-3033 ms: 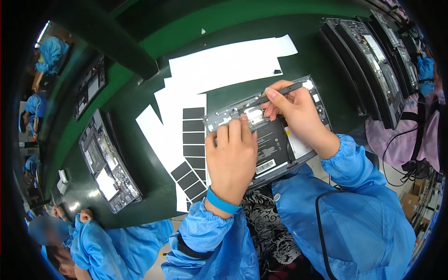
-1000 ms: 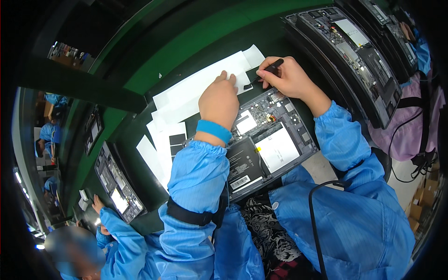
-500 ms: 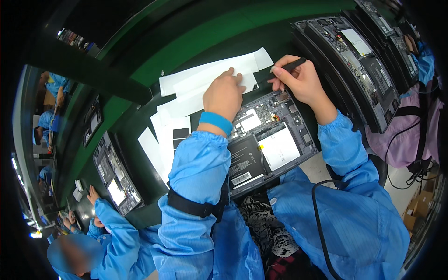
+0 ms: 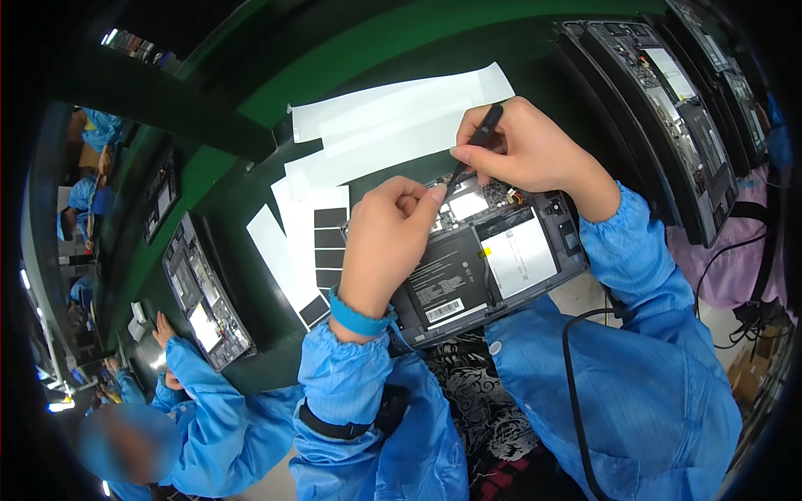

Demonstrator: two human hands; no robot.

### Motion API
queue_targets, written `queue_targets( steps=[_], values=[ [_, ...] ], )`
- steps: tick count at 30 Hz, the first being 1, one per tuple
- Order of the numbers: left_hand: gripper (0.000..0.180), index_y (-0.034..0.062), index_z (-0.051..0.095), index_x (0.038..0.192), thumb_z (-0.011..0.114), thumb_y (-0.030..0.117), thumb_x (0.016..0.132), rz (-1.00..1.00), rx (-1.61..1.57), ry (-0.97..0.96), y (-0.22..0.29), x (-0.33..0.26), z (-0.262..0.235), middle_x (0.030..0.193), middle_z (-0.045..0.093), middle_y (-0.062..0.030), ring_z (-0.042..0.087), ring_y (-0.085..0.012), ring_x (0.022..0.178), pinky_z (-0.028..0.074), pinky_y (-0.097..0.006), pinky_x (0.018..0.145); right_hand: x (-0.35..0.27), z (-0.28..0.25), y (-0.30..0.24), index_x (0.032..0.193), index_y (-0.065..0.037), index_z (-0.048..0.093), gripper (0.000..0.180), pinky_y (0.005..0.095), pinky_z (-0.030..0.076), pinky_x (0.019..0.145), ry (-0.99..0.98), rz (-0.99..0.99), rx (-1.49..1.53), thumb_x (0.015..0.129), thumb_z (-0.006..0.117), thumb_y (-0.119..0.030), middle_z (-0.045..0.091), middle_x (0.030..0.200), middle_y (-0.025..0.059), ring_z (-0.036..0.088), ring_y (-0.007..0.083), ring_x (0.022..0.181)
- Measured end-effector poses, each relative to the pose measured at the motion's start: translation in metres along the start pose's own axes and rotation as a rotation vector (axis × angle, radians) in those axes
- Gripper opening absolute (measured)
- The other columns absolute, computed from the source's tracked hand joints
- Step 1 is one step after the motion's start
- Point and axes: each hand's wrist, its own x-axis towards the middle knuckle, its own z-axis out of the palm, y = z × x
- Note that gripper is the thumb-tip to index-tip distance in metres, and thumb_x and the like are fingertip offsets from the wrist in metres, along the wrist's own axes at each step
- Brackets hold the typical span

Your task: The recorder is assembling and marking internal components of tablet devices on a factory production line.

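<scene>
An opened laptop base [image 4: 551,242] lies in front of me, its circuit board, black battery [image 4: 443,280] and white-topped drive area [image 4: 520,255] exposed. My right hand [image 4: 535,150] is closed around slim black tweezers [image 4: 483,129], which slant down so their tips meet the upper left of the board. At those tips, my left hand [image 4: 388,234] has thumb and forefinger pinched together over the laptop's upper left part. Whatever lies between these fingers is too small or hidden to name. A blue wrist strap [image 4: 357,321] circles the left wrist.
White sheets [image 4: 393,125] lie beyond the laptop, beside a strip of black rectangular pieces [image 4: 329,238]. Stacked open laptops [image 4: 660,117] stand at the right. On the left, a co-worker's sleeve [image 4: 209,409] reaches near another open laptop [image 4: 205,292]. A black cable [image 4: 572,376] hangs over my lap.
My left hand has left the white sheets and come down to the laptop, fingers now pinched. My right hand has swung the tweezers left and down onto the board.
</scene>
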Motion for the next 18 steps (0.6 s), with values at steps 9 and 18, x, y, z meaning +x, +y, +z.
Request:
queue_targets(
  steps=[9, 18],
  values=[
    [0.023, -0.006, 0.067, 0.088, 0.067, 0.017, 0.087, -0.003, 0.129, -0.022, 0.0031, 0.0066, 0.003, 0.058, 0.056, -0.0013, 0.046, -0.0067, 0.052, 0.037, -0.024, 0.049, 0.0007, -0.0006, 0.0084, 0.085, 0.002, 0.065, 0.018, 0.0267, 0.051, 0.057, 0.039, 0.028, 0.037, 0.086, 0.064, -0.016, 0.065, 0.066, 0.009, 0.066, 0.0155, 0.056],
    [0.022, -0.003, 0.067, 0.084, 0.064, 0.019, 0.086, 0.019, 0.083, 0.061, 0.0022, 0.0045, 0.0077, 0.06, 0.061, -0.0127, 0.06, -0.0247, 0.052, 0.043, -0.036, 0.051, 0.0006, 0.0015, 0.0106, 0.082, 0.003, 0.063, 0.013, 0.0208, 0.049, 0.053, 0.053, 0.051, 0.127, 0.088, 0.064, -0.009, 0.063, 0.065, 0.006, 0.062, 0.0098, 0.056]
  ],
)
